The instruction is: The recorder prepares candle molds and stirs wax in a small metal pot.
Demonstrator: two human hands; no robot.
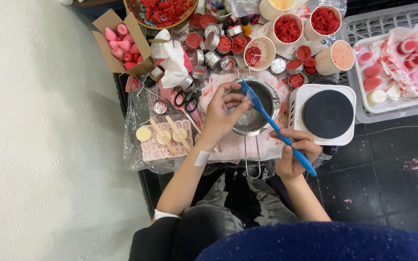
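Observation:
My right hand [293, 153] grips the handle of a blue spatula [273, 124], whose blade reaches up over a small metal pot [263, 104]. My left hand [222, 113] hovers at the pot's left rim, its fingertips pinched at the spatula blade. The pot's wire handle [252, 157] points toward me. Left of the pot lie round pale wax discs with wooden sticks [166, 134] on a pink mat.
A white hot plate with a black top [326, 113] stands right of the pot. Cups of red crumbs [286, 29], small tins [212, 48], scissors [187, 100], a cardboard box of pink pieces [122, 41] and a grey tray of moulds [397, 67] crowd the back.

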